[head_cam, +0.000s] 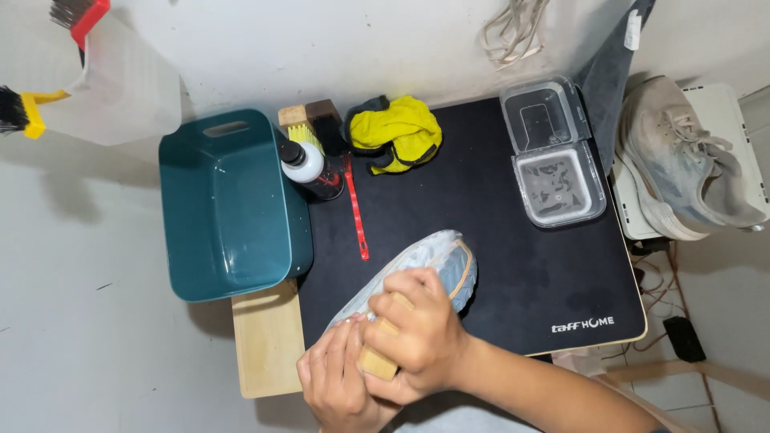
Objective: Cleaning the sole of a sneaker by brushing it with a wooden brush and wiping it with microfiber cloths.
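So the person's right hand (pixel 421 333) is wrapped tight around a wooden brush (pixel 378 362), fist closed over the block, and it's pressed right onto the heel end of a pale grey-blue sneaker (pixel 437 261). The shoe lies on its side on the black mat (pixel 497 232), toe pointing up and to the right, sticking out past the knuckles, so most of it sits just beyond the grip. The left hand (pixel 337 385) is tucked in underneath and beside the right one, fingers curled against the near end of the shoe. Looks like it's bracing it, though I can't tell how firmly it's gripping.

Just left of the shoe is a teal plastic tub (pixel 228 204), with a light wooden board (pixel 267 341) poking out below it. A red-handled brush (pixel 355 212) and a small bottle (pixel 309 166) lie by the tub's right edge, and a yellow cloth (pixel 397 132) is bunched up at the far side of the mat. A clear container (pixel 557 184) with its lid flipped open sits to the right, and the second sneaker (pixel 686 156) is well apart, off the mat.
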